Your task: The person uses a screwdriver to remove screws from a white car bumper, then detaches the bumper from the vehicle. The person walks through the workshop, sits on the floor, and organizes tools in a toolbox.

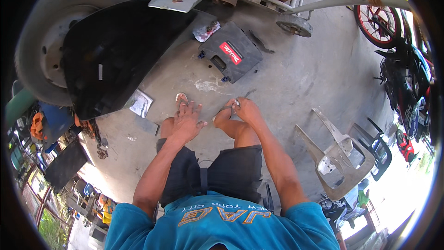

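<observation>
My left hand is held out over my left knee, its fingers spread and nothing in them. The fingers of my right hand are curled together above my right foot. A small bit of something pale and dark shows at their tips, too small to name. Both feet are in flip-flops on the concrete floor. Beyond my hands lies a dark grey plastic tool case with a red label, its handle towards me. A crumpled white and red packet is beside the case.
A large black panel leans by a big wheel at the left. A booklet lies near my left foot. Far off stands a wheeled cart. Plastic chairs and a motorcycle are at the right.
</observation>
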Available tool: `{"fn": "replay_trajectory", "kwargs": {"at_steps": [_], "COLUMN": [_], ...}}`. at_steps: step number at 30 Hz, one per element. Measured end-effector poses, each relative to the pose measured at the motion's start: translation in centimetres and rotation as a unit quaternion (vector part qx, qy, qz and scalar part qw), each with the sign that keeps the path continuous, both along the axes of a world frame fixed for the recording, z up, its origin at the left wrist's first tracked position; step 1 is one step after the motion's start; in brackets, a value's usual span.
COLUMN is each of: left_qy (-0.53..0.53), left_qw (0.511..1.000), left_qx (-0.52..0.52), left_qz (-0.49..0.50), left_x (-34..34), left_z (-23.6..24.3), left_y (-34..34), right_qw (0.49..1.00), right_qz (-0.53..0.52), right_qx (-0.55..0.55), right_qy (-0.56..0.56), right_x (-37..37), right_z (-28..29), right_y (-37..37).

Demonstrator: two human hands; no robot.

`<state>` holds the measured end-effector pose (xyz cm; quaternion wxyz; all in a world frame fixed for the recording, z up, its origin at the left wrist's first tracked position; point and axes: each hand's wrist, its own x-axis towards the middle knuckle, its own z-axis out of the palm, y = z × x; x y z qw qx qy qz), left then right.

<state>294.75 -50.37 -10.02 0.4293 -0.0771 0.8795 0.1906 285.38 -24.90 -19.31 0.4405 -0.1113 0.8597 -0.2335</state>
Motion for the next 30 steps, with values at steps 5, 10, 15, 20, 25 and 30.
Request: {"fn": "replay_trajectory", "kwargs": {"at_steps": [5, 10, 15, 20, 25, 30], "left_qy": [-0.028, 0.015, 0.12, 0.321, 0.314, 0.334], "left_qw": [0.977, 0.949, 0.886, 0.793, 0.735, 0.77], "left_qx": [0.161, 0.183, 0.078, -0.012, -0.096, -0.03], "left_qz": [-0.137, -0.258, -0.442, -0.517, -0.593, -0.542], "left_x": [-4.7, -6.5, -4.4, -0.8, 0.5, 1.1], "left_z": [-10.4, -15.5, -14.9, -17.3, -18.8, -16.3], "left_y": [2.7, 2.6, 3.1, 2.2, 1.8, 1.9], "right_qw": [0.981, 0.907, 0.863, 0.841, 0.872, 0.911], "right_qz": [0.194, 0.347, 0.386, 0.386, 0.32, 0.261], "right_qx": [0.016, 0.026, 0.081, 0.103, 0.062, 0.076], "right_qy": [0.014, 0.238, 0.316, 0.364, 0.365, 0.309], "right_x": [-2.2, -4.5, -5.7, -5.0, -5.6, -7.9], "right_z": [-12.2, -22.4, -30.0, -31.6, -31.6, -22.4], "right_y": [-4.4, -8.2, -10.0, -10.8, -10.1, -9.7]}}
